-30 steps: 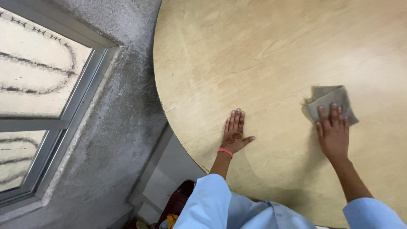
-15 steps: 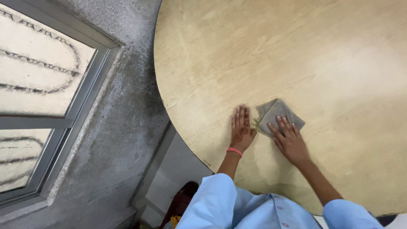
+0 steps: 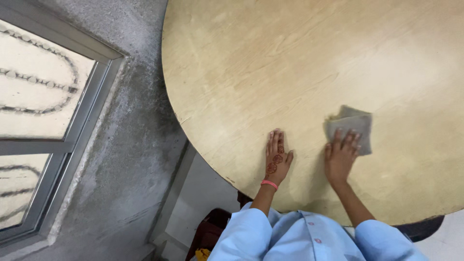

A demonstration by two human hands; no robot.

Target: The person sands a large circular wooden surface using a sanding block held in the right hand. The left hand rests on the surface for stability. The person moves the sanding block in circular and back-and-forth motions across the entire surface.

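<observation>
Left hand [image 3: 277,157] flat on the round wooden surface [image 3: 290,63] near its front edge, fingers together, empty. Right hand [image 3: 341,155] just beside it, fingers spread, pressing down on a grey cloth [image 3: 355,125]; cloth lies just beyond the fingertips, flat on the surface.

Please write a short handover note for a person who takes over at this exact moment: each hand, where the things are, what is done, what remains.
Left hand: flat on the round wooden table, palm down, fingers together, holding nothing, near the table's edge.
Right hand: fingers spread, pressing the grey cloth onto the tabletop, to the right of the left hand and apart from it.
Done: cloth is folded, in contact with the wood; nothing else lies on the visible table.
Left: the frame shows no clear wiped or unwiped zones, so judge coverage yourself; the far and right parts lie beyond the cloth.
</observation>
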